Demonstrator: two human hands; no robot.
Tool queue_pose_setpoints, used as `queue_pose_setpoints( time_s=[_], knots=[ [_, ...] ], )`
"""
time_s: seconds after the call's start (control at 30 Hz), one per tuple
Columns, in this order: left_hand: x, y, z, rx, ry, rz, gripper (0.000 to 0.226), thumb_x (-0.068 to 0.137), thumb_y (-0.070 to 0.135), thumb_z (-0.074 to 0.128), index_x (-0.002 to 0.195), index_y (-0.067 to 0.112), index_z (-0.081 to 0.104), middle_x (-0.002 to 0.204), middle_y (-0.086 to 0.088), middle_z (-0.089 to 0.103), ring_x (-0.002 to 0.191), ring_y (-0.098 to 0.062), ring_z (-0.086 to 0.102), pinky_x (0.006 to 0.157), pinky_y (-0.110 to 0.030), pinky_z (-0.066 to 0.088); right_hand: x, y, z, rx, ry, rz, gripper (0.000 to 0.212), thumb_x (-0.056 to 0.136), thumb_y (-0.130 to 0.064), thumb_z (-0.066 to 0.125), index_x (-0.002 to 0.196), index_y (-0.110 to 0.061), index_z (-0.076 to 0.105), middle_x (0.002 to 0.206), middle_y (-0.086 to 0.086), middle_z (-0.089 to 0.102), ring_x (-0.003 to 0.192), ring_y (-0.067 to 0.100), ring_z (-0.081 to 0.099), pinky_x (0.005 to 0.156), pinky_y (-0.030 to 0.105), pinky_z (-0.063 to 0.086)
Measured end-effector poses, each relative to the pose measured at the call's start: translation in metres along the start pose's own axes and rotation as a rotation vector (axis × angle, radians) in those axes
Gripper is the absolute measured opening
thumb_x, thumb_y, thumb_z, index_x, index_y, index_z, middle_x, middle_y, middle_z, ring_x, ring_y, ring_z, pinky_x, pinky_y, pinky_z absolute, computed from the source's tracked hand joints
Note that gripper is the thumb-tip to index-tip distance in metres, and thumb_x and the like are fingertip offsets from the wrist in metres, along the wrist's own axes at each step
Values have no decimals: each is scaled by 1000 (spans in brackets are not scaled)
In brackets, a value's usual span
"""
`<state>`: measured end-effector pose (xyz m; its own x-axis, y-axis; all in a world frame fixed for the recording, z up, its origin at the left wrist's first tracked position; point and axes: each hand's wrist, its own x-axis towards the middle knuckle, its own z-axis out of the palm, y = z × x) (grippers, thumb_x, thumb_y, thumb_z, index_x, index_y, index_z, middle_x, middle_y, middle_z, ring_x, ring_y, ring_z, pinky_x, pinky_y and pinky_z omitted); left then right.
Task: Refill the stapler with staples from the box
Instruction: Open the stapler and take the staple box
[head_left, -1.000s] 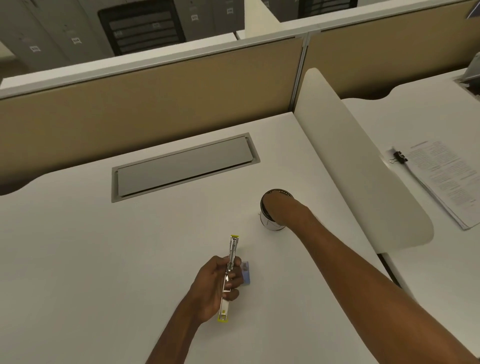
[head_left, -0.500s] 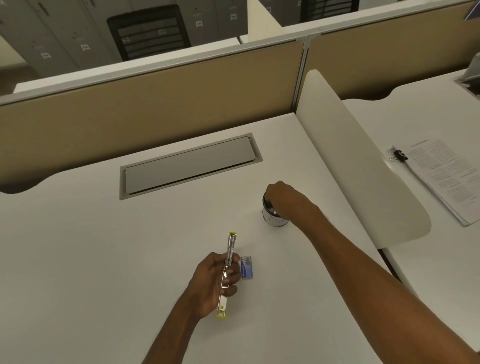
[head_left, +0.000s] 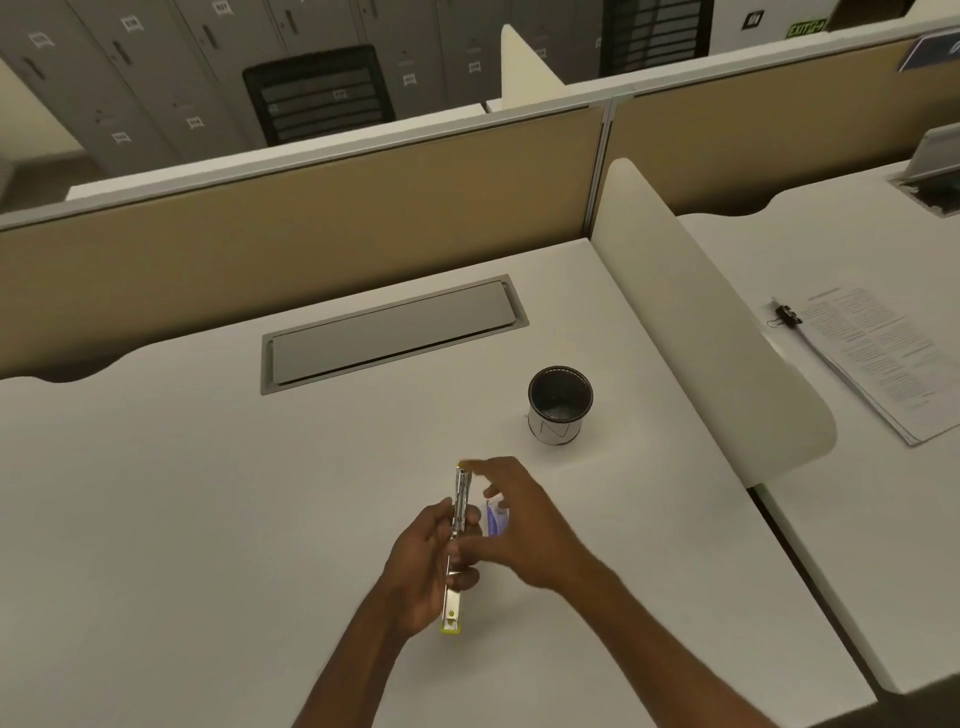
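My left hand (head_left: 418, 564) grips a long, thin metal stapler (head_left: 460, 499) with yellow-green ends. It is held unfolded and nearly straight, pointing away from me above the white desk (head_left: 182, 519). My right hand (head_left: 527, 527) hovers just right of the stapler, fingers spread. Its thumb is at the stapler's middle and its index finger is near the far tip. The hand is motion-blurred and I see nothing in it. A small blue staple box (head_left: 496, 517) lies on the desk under the right hand, partly hidden by its fingers.
A black-rimmed cup (head_left: 560, 405) stands beyond the hands to the right. A grey cable hatch (head_left: 389, 332) is set into the desk further back. A white curved divider (head_left: 701, 322) bounds the right side. Clipped papers (head_left: 878, 358) lie on the neighbouring desk.
My right hand left the cup and came back toward me to the stapler, now covering part of the staple box. The left hand kept holding the stapler in place.
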<state>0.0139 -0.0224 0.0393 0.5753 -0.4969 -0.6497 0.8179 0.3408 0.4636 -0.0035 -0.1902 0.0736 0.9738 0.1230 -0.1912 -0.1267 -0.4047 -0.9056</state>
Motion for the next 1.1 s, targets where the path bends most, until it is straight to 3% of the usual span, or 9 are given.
queue_pose_setpoints(
  time_s=[0.1,0.3,0.4,0.47,0.57,0.67,0.83,1.0,1.1],
  knots=[
    [-8,-5,3,22,46,43,35,98,36,52,82,10,68,65,-1,47,48,-10,39,45,-25,24,-19,-2,21,-91,64,-170,43,74,-29,78,115,-34,64,110,-14,58,103,6,58,87,21,49],
    [-15,-15,-8,-24,93,37,31,97,35,52,80,11,62,65,0,47,52,-10,37,44,-23,25,-39,9,32,-18,297,-180,5,89,-22,73,93,-24,69,90,-13,65,81,8,61,73,16,47],
    [-17,-20,-19,-60,87,30,29,99,35,50,85,11,60,65,3,34,45,-8,31,39,-21,23,-29,48,26,-19,471,-20,19,86,-1,71,95,-18,72,90,-9,69,72,7,62,68,20,50],
    [-17,-24,-27,-53,102,27,27,99,32,51,85,12,60,66,3,32,45,-8,30,38,-20,21,-23,70,21,-84,405,67,29,84,0,72,107,-18,70,100,-8,69,76,6,63,71,26,54],
    [-17,-29,-37,-45,91,13,15,92,25,56,88,10,59,65,2,33,45,-8,30,37,-20,22,-15,84,21,-139,310,85,33,84,-10,77,115,-18,68,105,-12,66,80,2,62,73,23,52],
    [-15,-34,-43,-60,99,20,18,92,24,55,90,8,62,66,0,35,45,-9,31,35,-20,25,-9,78,33,-12,272,121,17,89,-23,76,105,-18,74,89,0,74,65,6,61,66,18,50],
    [-14,-42,-41,37,100,31,25,99,26,47,91,7,62,65,-2,40,48,-13,35,40,-24,29,5,50,63,204,147,229,28,89,-36,75,112,-21,75,82,6,79,68,11,72,72,28,58],
    [-7,-41,-36,185,187,55,34,106,24,43,89,4,65,67,-8,55,57,-22,54,59,-35,47,24,35,69,223,188,255,24,78,-22,85,100,-18,77,71,11,77,66,27,76,66,32,61],
    [6,-38,-34,425,338,132,31,105,19,49,100,-3,68,75,-13,74,66,-25,73,68,-36,62,35,30,71,139,232,282,22,76,-11,83,97,-13,76,63,4,73,56,13,72,59,27,60]
  ],
)
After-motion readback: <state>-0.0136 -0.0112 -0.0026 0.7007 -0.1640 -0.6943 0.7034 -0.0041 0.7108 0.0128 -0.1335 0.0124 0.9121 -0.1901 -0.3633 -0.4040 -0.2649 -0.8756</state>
